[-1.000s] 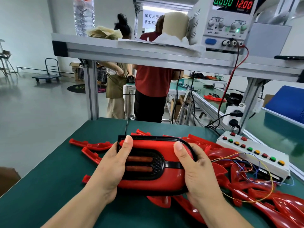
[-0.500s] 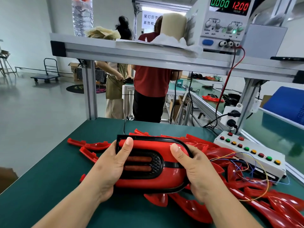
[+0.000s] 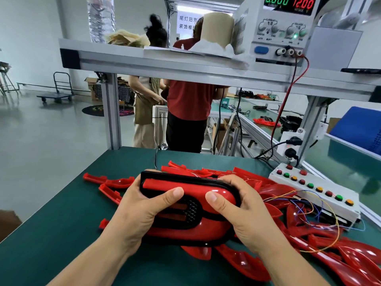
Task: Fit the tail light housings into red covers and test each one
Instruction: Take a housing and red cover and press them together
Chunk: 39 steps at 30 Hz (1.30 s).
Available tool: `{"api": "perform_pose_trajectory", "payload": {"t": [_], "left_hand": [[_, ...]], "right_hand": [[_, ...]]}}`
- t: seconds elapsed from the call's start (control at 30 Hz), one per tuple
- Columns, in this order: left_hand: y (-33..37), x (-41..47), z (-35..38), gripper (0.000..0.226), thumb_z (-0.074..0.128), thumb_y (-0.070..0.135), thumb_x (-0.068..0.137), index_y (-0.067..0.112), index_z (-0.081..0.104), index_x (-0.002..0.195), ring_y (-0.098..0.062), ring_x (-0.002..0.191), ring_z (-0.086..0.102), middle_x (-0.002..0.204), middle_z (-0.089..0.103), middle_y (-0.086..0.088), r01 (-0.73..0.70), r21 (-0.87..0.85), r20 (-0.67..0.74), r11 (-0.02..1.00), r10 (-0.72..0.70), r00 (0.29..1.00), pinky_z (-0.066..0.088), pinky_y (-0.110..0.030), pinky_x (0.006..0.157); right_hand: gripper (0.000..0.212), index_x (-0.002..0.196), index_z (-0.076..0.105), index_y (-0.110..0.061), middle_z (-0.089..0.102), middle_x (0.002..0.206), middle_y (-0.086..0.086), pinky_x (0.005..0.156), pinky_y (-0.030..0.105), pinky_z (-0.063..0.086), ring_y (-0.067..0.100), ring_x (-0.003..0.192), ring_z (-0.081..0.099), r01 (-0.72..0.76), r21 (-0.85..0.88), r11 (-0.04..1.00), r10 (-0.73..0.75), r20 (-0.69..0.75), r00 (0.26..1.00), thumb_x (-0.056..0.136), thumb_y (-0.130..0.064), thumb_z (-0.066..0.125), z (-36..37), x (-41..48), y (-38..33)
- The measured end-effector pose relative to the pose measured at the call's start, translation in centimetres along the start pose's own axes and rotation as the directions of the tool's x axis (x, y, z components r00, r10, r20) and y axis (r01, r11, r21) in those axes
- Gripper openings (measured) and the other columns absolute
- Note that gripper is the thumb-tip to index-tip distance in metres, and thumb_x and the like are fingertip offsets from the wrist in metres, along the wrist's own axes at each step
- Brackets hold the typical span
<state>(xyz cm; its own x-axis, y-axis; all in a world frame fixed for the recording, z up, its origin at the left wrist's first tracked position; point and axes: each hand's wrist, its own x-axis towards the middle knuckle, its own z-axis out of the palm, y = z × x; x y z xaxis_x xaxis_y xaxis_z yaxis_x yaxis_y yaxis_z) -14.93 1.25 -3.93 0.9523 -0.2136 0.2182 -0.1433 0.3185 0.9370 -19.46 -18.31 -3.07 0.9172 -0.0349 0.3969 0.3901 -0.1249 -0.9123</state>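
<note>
A dark green tabletop (image 3: 51, 234) is seen beneath both grips, its near and right edges cut off. Above and beyond the grips, a grey aluminium shelf (image 3: 185, 67) is spanned across the view, and one white bench power supply (image 3: 278, 32) is set on it, up and to the right; 0.000 and 12.00 are shown on its display.

A heap of loose red plastic covers (image 3: 309, 263) is spread under and to the right of the right grip, with a few more left of the left grip. They overlap and cannot be counted.

One red tail light with a black rim and black mesh insert (image 3: 181, 230) is held between the grips, just above the heap. Two dark red bars are seen in the insert, partly hidden by the left thumb.

One white control box (image 3: 334, 209) is placed right of the right grip; eleven round buttons are counted on it.

The left grip (image 3: 140, 211) is closed round the light's left end, thumb laid across the front, fingers hidden behind. The right grip (image 3: 245, 213) is closed round the right end, fingers curled over the far rim.

Thin coloured wires (image 3: 337, 228) are looped near the box.
</note>
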Motion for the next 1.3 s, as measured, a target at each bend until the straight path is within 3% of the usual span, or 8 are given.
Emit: {"api": "perform_pose_trajectory", "payload": {"t": [0.2,0.37,0.47,0.6,0.9,1.03,1.17,1.3], "left_hand": [[-0.1,0.0,0.4,0.029,0.086,0.024,0.048,0.025,0.07,0.072,-0.031,0.069,0.073,0.078,0.074,-0.015,0.032,-0.063,-0.044,0.997,-0.035,0.998,0.057,-0.034,0.052],[0.1,0.1,0.5,0.043,0.084,0.03,0.054,0.016,0.07,0.093,-0.032,0.077,0.074,0.089,0.075,-0.016,0.08,-0.033,-0.009,0.996,-0.081,0.997,0.058,-0.036,0.054],[0.1,0.4,0.0,0.04,0.075,0.043,0.067,0.021,0.07,0.1,-0.035,0.081,0.074,0.095,0.075,-0.016,0.185,-0.042,0.042,0.982,-0.183,0.982,0.059,-0.041,0.058],[0.3,0.6,-0.5,0.043,0.057,0.058,0.078,0.026,0.073,0.1,-0.038,0.086,0.073,0.1,0.075,-0.017,0.289,-0.063,0.06,0.955,-0.286,0.956,0.059,-0.045,0.061],[0.4,0.8,-0.1,0.038,0.053,0.06,0.081,0.03,0.077,0.084,-0.031,0.079,0.075,0.093,0.077,-0.011,0.286,0.011,0.018,0.958,-0.287,0.958,0.058,-0.037,0.053],[0.6,1.0,-0.4,0.058,0.053,0.068,0.074,0.022,0.076,0.101,-0.037,0.091,0.072,0.105,0.074,-0.018,0.342,-0.082,0.088,0.936,-0.335,0.938,0.059,-0.047,0.064],[1.1,1.6,-0.7,0.089,0.023,0.081,0.081,0.014,0.075,0.11,-0.04,0.105,0.067,0.117,0.068,-0.024,0.439,-0.226,0.182,0.87,-0.405,0.896,0.058,-0.049,0.076],[1.0,2.7,-1.4,0.084,0.023,0.066,0.095,-0.001,0.073,0.108,-0.043,0.105,0.066,0.12,0.064,-0.03,0.543,-0.36,0.241,0.759,-0.486,0.84,0.057,-0.049,0.079]], "right_hand": [[0.032,0.083,0.067,-0.021,0.066,0.08,0.007,0.068,0.027,0.053,0.014,0.073,0.062,0.012,-0.016,1.0,-0.013,-0.074,0.997,0.071,-0.049,0.074,0.8,0.0,0.5],[0.03,0.09,0.07,-0.023,0.073,0.09,0.004,0.072,0.026,0.055,0.014,0.082,0.069,-0.051,0.02,0.999,0.052,-0.066,0.996,0.069,-0.041,0.08,0.2,0.4,0.7],[0.046,0.098,0.072,-0.025,0.074,0.101,0.006,0.076,0.029,0.057,0.019,0.09,0.071,-0.125,0.088,0.988,0.125,-0.001,0.992,0.062,-0.05,0.086,-0.7,0.6,0.5],[0.031,0.096,0.076,-0.017,0.074,0.099,0.013,0.071,0.034,0.059,0.023,0.085,0.071,-0.257,0.25,0.934,0.256,0.036,0.966,0.07,-0.034,0.074,-1.3,0.8,0.6],[0.047,0.103,0.068,-0.01,0.075,0.098,0.01,0.065,0.031,0.058,0.024,0.085,0.073,-0.26,0.268,0.928,0.279,-0.035,0.96,0.065,-0.037,0.075,-0.8,0.9,1.3],[0.044,0.098,0.074,-0.012,0.073,0.101,0.018,0.068,0.04,0.061,0.03,0.083,0.072,-0.287,0.275,0.918,0.298,0.001,0.955,0.069,-0.045,0.071,-1.2,1.1,0.4],[0.055,0.09,0.076,-0.013,0.073,0.098,0.023,0.075,0.055,0.059,0.038,0.08,0.071,-0.331,0.291,0.898,0.359,-0.047,0.932,0.071,-0.062,0.059,-1.2,1.5,-1.1],[0.06,0.091,0.075,-0.01,0.074,0.094,0.022,0.062,0.046,0.061,0.036,0.077,0.073,-0.322,0.36,0.876,0.396,-0.153,0.905,0.074,-0.062,0.053,-1.0,1.6,-2.7]]}}
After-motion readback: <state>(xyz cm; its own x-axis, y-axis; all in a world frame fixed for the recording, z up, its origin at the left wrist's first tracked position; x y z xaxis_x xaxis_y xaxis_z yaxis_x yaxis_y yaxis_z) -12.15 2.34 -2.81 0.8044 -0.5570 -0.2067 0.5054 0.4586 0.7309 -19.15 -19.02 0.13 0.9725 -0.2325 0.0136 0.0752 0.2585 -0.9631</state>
